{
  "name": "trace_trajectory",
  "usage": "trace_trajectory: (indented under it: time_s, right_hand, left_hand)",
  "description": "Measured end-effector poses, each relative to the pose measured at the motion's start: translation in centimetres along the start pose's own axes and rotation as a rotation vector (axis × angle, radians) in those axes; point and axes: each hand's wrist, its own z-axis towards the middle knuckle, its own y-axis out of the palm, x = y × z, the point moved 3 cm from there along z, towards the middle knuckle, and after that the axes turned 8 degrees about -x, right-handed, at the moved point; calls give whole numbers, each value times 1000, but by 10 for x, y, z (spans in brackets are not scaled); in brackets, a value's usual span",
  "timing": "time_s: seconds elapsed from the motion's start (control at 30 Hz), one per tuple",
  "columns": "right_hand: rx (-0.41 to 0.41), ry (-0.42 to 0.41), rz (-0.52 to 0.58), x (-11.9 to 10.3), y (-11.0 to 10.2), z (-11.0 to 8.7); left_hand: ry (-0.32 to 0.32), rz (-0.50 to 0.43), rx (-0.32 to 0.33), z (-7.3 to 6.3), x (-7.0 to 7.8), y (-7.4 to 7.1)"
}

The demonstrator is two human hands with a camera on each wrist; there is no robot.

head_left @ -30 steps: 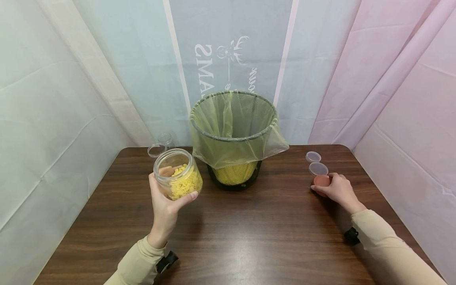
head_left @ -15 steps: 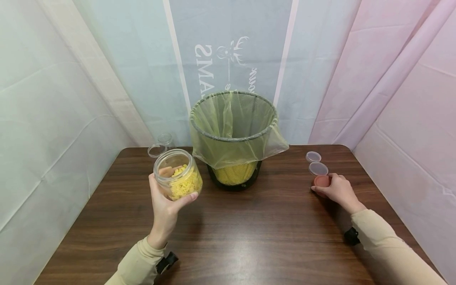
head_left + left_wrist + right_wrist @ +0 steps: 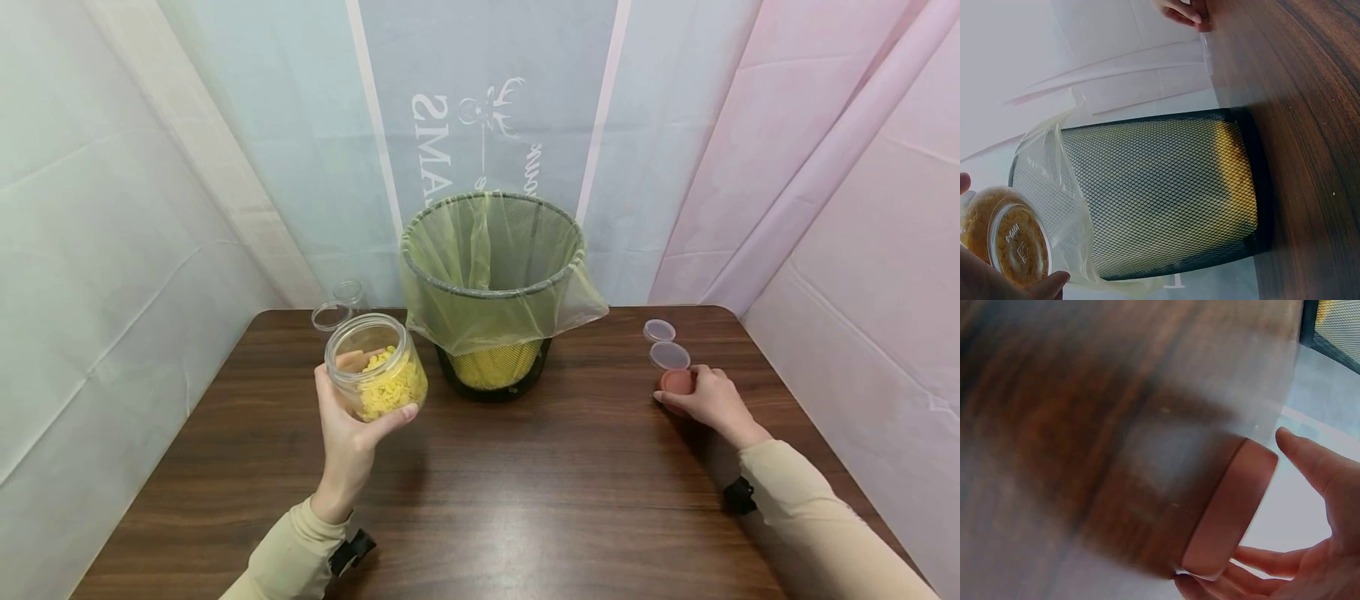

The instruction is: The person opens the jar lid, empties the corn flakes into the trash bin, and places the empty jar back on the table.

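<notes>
My left hand [image 3: 356, 437] grips a clear wide-mouthed jar [image 3: 375, 367], raised over the table left of the bin and tilted. Small yellow pieces [image 3: 393, 387] part-fill it, their exact kind unclear; its mouth is uncovered. The left wrist view shows the jar's round base [image 3: 1022, 247] held among the fingers. At the right, my right hand [image 3: 716, 406] is around a squat reddish-brown round lid [image 3: 677, 382] on the table. The right wrist view has fingers at the lower edge of this lid [image 3: 1232, 515], while the thumb tip [image 3: 1291, 440] lies close by the other edge with a slight gap visible.
A mesh waste bin [image 3: 491, 371] with a thin yellowish liner [image 3: 480, 321] stands at the table's back middle, yellow showing through its lower part. Two clear round lids lie by my right hand, the nearer lid [image 3: 670, 356] closest. Clear containers [image 3: 330, 315] sit at the back left.
Both hands stay nearly still with the jar and the reddish-brown lid. Only a very slight shift of the view shows.
</notes>
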Motion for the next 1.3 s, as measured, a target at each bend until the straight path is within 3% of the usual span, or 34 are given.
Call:
trace_trajectory:
  time_s: [0.17,0.3,0.93,1.3]
  right_hand:
    - [-7,9,-6,-5,-10,-5]
    - [33,5,15,-15,-22,-10]
    - [372,-194,189,-94,-76,-44]
    - [416,-282,260,-142,-98,-44]
  left_hand:
    - [-12,13,-2,1,1,0]
    - [-8,5,3,2,3,2]
    - [43,-44,-16,22,13,17]
    - [59,-60,-36,39,23,22]
